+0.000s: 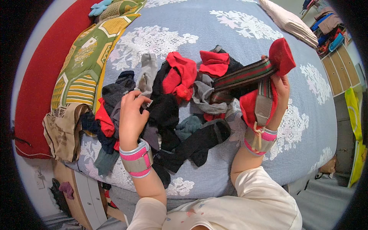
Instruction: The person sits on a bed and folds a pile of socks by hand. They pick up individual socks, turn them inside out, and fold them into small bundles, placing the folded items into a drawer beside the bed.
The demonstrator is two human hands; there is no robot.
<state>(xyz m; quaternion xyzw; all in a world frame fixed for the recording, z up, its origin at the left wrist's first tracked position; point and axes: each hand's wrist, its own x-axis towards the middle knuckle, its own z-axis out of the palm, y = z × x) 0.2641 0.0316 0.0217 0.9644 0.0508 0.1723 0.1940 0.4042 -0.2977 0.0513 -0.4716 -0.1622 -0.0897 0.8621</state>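
Note:
My right hand (280, 86), at the right of the pile, grips a red sock (282, 57) together with a striped strap (244, 73) in green, red and black. The strap's end with a metal clasp (258, 132) hangs over the wrist, and more red fabric (247, 107) lies against the palm. My left hand (133, 115) is over the pile's left side with bent fingers touching a light grey sock (147, 72); its grip is partly hidden. Between the hands lie red socks (179, 73), black socks (198, 141) and a grey sock (207, 97).
The pile rests on a bed with a blue-grey floral cover (304, 72). A green and yellow patterned cloth (83, 63) runs along the left, with a beige cloth bag (64, 129) nearer. Folded pink bedding (290, 23) lies at the far right, and drawers (339, 72) stand beyond.

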